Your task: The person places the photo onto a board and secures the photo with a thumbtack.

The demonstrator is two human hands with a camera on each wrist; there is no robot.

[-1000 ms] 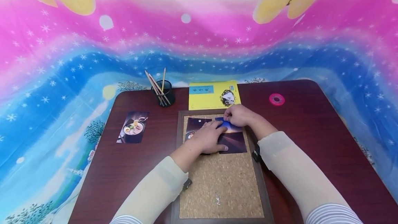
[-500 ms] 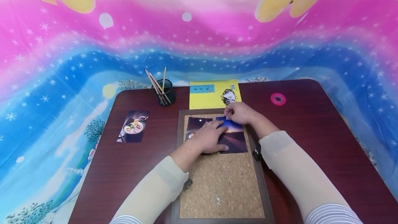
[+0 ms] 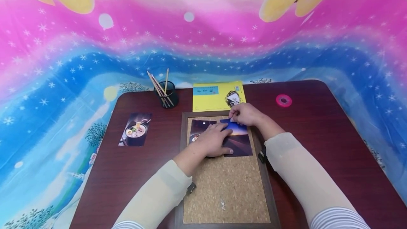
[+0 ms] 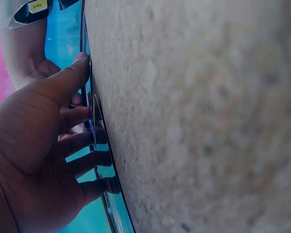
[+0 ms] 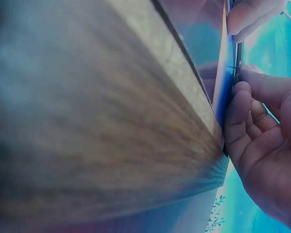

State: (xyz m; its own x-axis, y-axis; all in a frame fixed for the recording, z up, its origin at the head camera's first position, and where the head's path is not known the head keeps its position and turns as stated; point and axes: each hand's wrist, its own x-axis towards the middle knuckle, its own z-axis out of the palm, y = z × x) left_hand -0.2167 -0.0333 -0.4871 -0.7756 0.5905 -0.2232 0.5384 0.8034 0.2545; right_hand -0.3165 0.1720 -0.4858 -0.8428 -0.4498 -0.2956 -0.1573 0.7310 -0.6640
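My left hand (image 3: 211,140) lies across the gap between two photos, fingers spread and nearly straight, thumb and fingertips resting on the blue-topped photo (image 3: 239,140) and the rest covering part of the darker photo (image 3: 198,128) beside it. Both sit flat at the far end of the cork board (image 3: 227,186), the blue-topped photo in the right-hand corner. My right hand (image 3: 246,114) has its fingers curled at that photo's far edge, thumb and forefinger pinching what looks like a pin; the wrist view shows its thin needle (image 5: 232,66), though I can't tell whether the tip touches the paper.

The photo shines with reflections, so I judge it light, springy and slippery: it should skid under a sideways nudge and crease if gripped in the middle. Better to press it with flat fingertips, or lift it by its edges (the loose noodle photo (image 3: 135,130) on the table (image 3: 149,183) would handle the same way, I think). The pin must be stiff and nearly weightless, best held by its head, with skin clear of the point. The cork I expect to be firm yet yielding.
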